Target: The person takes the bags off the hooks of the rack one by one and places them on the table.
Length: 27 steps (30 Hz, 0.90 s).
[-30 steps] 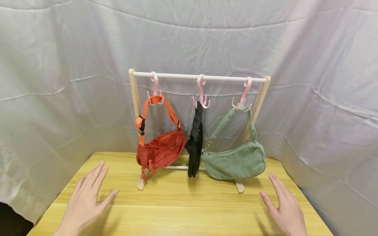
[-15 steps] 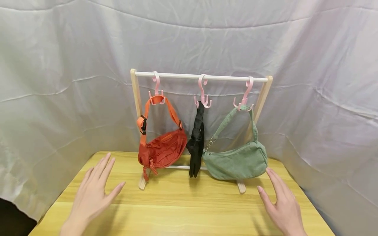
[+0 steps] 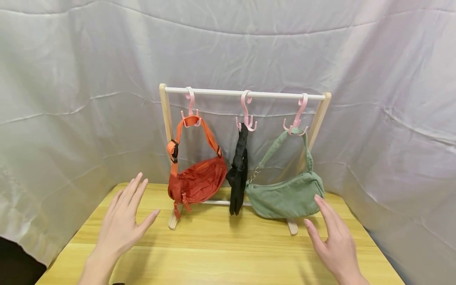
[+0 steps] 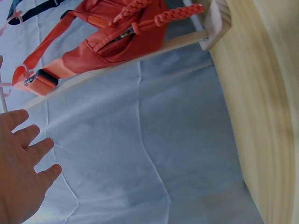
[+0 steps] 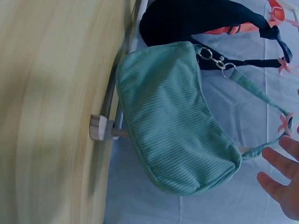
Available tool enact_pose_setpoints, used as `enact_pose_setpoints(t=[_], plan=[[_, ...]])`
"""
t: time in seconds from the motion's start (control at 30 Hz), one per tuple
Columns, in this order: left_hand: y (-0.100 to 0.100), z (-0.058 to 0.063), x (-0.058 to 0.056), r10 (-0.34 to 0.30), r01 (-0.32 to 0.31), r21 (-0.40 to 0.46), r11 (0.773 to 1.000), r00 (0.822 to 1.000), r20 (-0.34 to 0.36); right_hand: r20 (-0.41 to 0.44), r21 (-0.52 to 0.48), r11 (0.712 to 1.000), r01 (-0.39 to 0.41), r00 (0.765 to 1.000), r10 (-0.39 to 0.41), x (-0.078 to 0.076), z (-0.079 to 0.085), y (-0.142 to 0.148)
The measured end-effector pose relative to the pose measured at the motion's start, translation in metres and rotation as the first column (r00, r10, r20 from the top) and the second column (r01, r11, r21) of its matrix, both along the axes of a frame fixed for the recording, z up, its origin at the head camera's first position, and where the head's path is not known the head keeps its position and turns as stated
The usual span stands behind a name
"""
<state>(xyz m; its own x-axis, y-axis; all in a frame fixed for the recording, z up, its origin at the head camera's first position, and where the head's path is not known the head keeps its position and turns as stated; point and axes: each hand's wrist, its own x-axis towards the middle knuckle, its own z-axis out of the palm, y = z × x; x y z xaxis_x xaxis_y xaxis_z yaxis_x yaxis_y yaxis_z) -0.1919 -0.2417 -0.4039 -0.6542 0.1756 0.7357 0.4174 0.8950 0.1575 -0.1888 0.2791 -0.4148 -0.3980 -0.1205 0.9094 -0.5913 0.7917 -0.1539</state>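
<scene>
My left hand [image 3: 122,219] reaches forward over the left part of the table with fingers extended and thumb spread, holding nothing. Nearest to it hangs a red bag [image 3: 199,180] with an orange strap and braided zipper pulls. My right hand [image 3: 335,239], also holding nothing, has its fingers stretched toward a green corduroy shoulder bag [image 3: 285,196]; its fingertip overlaps the bag's lower right corner in the head view. A black bag [image 3: 238,174] hangs edge-on between the two. Each strap loops over a pink hook [image 3: 297,116]. In the right wrist view the green bag [image 5: 173,116] shows its ribbed side.
A rack with a white rail [image 3: 221,92] and wooden posts [image 3: 318,118] carries the hooks. It stands on a wooden table [image 3: 221,253], its feet [image 3: 293,227] pointing forward. A grey cloth [image 3: 221,43] hangs behind and around both sides.
Both hands have moved forward toward the rack, the left also to the right and the right slightly to the left. The bags still hang on their hooks.
</scene>
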Motion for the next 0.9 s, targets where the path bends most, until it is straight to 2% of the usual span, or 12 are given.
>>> enact_pose_setpoints(t=[0.63,0.9], plan=[[0.013,0.021,-0.016,-0.055,0.058,0.040,0.998,0.997,-0.058,-0.048,-0.003,0.990,-0.143,0.989,0.143,-0.019,0.014,-0.040],[0.018,0.028,-0.019,-0.066,0.069,0.040,0.997,0.995,-0.068,-0.045,-0.008,0.985,-0.171,0.984,0.171,-0.025,0.020,-0.057]])
